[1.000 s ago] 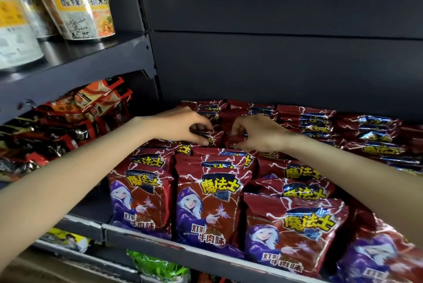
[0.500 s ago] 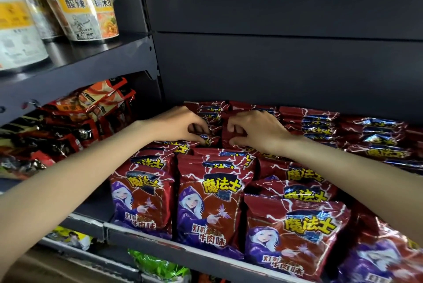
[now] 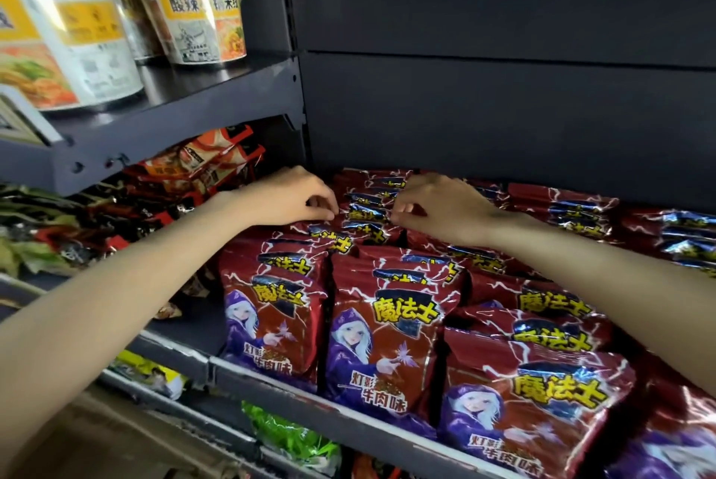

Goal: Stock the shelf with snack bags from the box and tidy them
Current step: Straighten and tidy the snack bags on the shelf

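Red snack bags with a purple-hooded figure and yellow lettering fill the dark shelf (image 3: 348, 424) in several rows; the front ones (image 3: 381, 346) stand upright. My left hand (image 3: 294, 195) and my right hand (image 3: 438, 207) reach to the back of the second row. Both have curled fingers pinching the top edges of the rear snack bags (image 3: 364, 213) between them. The hands are a small gap apart, one on each side of that stack. No box is in view.
A higher shelf (image 3: 174, 110) at the left carries instant noodle cups (image 3: 201, 13). Below it lie orange and dark packets (image 3: 201, 164). Green packets (image 3: 290, 436) sit on the lower level. The dark back panel (image 3: 503, 110) rises behind the bags.
Both hands have shifted slightly farther back along the row, still working the rear bags. The view has moved a little closer to the shelf.
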Demonstrator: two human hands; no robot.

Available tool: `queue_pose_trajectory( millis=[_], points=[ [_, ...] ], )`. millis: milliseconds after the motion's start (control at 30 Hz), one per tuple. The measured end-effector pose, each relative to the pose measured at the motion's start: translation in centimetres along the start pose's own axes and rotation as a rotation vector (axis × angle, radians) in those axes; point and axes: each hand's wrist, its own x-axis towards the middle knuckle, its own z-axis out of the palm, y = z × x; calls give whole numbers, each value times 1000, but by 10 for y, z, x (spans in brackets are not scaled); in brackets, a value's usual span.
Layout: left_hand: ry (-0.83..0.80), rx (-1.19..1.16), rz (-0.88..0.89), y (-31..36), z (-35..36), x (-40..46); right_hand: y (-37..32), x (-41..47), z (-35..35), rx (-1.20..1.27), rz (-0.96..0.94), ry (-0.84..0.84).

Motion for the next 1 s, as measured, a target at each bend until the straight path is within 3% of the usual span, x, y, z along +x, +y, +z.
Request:
queue_pose_trajectory(
  millis=[200,267,367,500,567,700,867,1000],
  points=[
    [-91,165,43,1,-5,8,-19,20,-1,-193,17,-163],
    [-50,231,49,2,-6,8,-24,20,0,-207,4,-185],
    [85,277,46,3,1,5,-29,20,6,-210,43,-80],
    [244,-35,76,3,4,-8,-21,21,13,-204,68,8],
    [132,-224,43,-1,-2,-16,-13,17,8,-72,56,65],
    [-151,-225,36,-6,-4,-20,3,-5,-18,97,-26,92],
    [-223,-142,36,3,-4,-12,17,-45,-23,20,-23,-165],
    [-219,-149,83,8,6,-13,17,-50,-13,-50,-45,-158]
  ],
)
